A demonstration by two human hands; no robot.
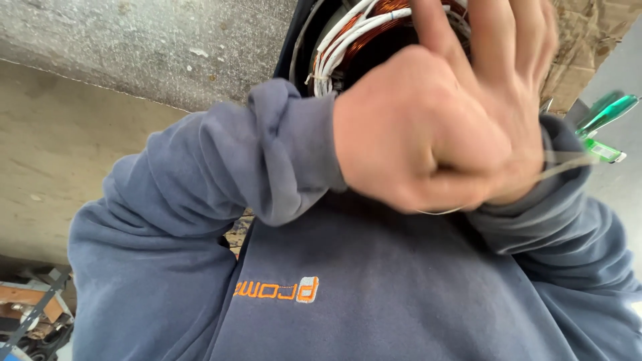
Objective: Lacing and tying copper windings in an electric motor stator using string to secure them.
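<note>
My left hand [401, 134] is clenched into a fist in the middle of the view, its blue-grey sleeve coming in from the left. A thin pale cord [568, 164] leaves the fist, loops under it and runs off to the right. My right hand [515, 73] lies blurred behind and against the left one, with its fingers stretched upward. Those fingers cover part of a round motor winding [364, 30] of copper wire with white leads. The cord passes the right wrist; I cannot tell whether that hand grips it.
My own blue-grey sweatshirt [374, 294] fills the lower half. Two green-handled screwdrivers [605, 110] lie at the right edge beside brown cardboard [588, 40]. A grey concrete slab [147, 47] spans the upper left, and wood and metal scraps [30, 311] sit at the bottom left.
</note>
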